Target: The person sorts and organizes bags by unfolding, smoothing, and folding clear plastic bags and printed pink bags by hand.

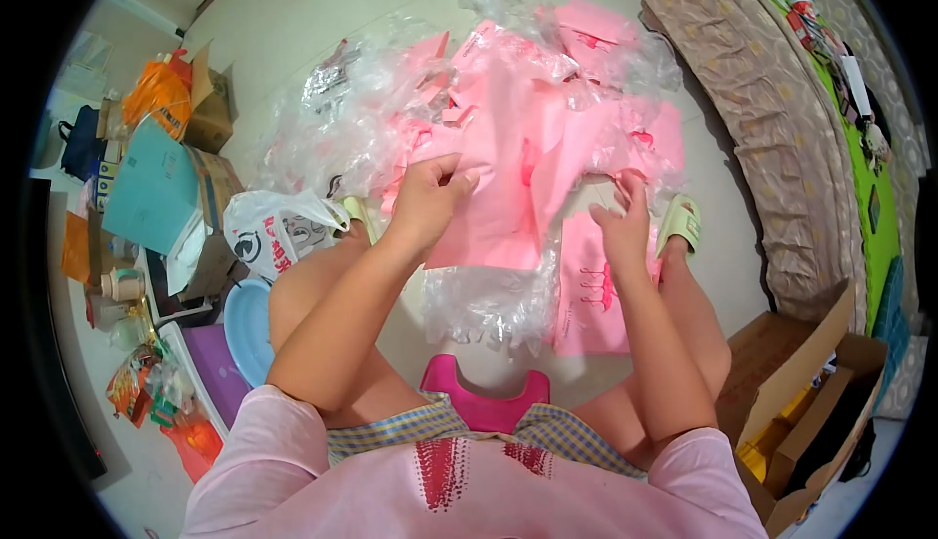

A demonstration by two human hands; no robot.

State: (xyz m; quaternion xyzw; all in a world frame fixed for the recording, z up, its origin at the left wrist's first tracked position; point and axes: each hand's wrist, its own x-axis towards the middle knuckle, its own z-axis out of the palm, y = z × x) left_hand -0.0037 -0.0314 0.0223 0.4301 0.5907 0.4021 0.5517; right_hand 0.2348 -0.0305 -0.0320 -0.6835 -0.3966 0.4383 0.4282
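Note:
My left hand (435, 202) is closed, thumb and fingers pinching the left edge of a thin pink bag (498, 216). The bag hangs upright and creased between my knees. My right hand (625, 216) is to the right of it, thumb and fingers apart, with nothing visible between them. Below that hand, a flat pink bag with a flamingo print (591, 290) lies on the floor. Clear plastic wrapping (489, 304) is beside it, partly under the held bag. Beyond my hands spreads a heap of pink bags (596, 26) and crumpled clear plastic (332, 129).
I sit on a magenta stool (479, 407). To my left are a white printed carrier bag (278, 231), a blue basin (246, 329) and cardboard boxes (205, 119). A patterned sofa cover (743, 80) and an open cardboard box (801, 412) are on the right.

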